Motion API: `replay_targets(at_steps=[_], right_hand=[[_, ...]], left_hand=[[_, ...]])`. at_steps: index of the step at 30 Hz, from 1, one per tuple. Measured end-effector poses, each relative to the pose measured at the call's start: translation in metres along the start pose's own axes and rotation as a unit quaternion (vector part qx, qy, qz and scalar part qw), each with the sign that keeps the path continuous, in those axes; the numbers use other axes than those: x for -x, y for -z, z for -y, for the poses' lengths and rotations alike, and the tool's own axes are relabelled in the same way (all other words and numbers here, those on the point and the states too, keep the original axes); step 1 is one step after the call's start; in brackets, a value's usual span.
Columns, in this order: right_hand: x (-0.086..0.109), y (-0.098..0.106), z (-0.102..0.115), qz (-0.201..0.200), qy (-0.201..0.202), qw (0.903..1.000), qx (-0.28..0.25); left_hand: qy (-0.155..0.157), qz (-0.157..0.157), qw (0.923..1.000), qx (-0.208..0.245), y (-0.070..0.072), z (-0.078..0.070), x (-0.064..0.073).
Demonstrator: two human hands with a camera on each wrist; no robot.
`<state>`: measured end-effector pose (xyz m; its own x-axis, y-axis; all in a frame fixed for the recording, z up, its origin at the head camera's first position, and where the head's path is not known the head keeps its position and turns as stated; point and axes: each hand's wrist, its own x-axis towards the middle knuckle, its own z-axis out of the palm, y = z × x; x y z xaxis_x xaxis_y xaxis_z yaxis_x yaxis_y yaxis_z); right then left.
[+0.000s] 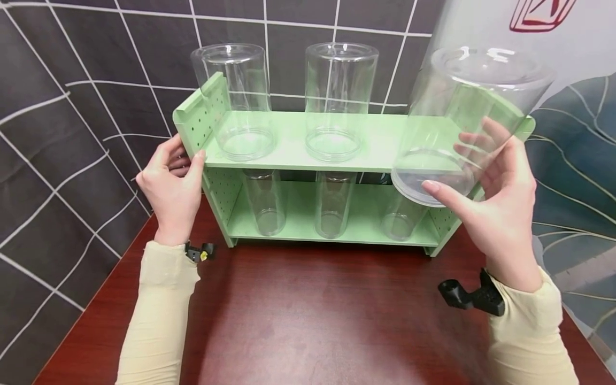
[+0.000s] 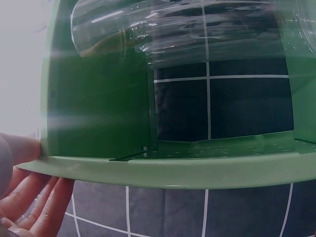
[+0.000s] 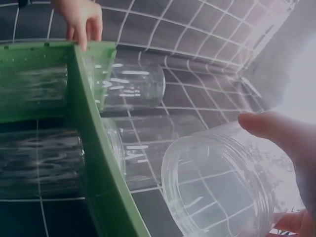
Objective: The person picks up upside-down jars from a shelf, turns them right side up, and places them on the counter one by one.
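My right hand (image 1: 505,214) holds a large clear jar (image 1: 433,128) by its side, thumb at the front near the lower rim and fingers behind. The jar hangs tilted before the right end of a green two-tier shelf (image 1: 290,140). In the right wrist view, a gap shows between the jar's ridged end (image 3: 217,182) and the shelf's edge. My left hand (image 1: 173,184) grips the shelf's left side panel, thumb in front. Two similar jars, one left (image 1: 240,101) and one in the middle (image 1: 341,91), stand upright on the top tier.
Three narrower clear jars stand on the lower tier: left (image 1: 269,208), middle (image 1: 332,208) and right (image 1: 399,222). The shelf rests on a dark red table (image 1: 313,310). Behind is a dark wall covering (image 1: 298,64) with a white grid; a blue patterned surface (image 1: 577,176) lies at right.
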<state>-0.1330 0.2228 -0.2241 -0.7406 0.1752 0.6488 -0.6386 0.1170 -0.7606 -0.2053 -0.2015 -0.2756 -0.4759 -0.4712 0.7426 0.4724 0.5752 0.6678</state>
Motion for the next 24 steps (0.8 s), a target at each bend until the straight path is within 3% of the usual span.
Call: replay_targets(at_steps=[4, 15, 20, 24], right_hand=[[0.006, 0.001, -0.002, 0.019, 0.007, 0.9991, -0.038], [0.026, 0.004, -0.008, 0.084, 0.052, 0.9944, -0.038], [0.038, 0.004, -0.014, 0.106, 0.052, 0.9918, 0.048], [0.047, 0.002, -0.017, 0.132, 0.061, 0.9811, 0.127]], left_hand=[[0.0, 0.002, 1.0, 0.0, -0.001, 0.001, 0.0], [0.001, 0.002, 1.0, 0.006, 0.0, 0.001, -0.001], [0.002, 0.004, 0.9999, 0.011, 0.0, 0.001, 0.0], [0.0, 0.007, 0.9999, 0.009, 0.001, 0.0, 0.001]])
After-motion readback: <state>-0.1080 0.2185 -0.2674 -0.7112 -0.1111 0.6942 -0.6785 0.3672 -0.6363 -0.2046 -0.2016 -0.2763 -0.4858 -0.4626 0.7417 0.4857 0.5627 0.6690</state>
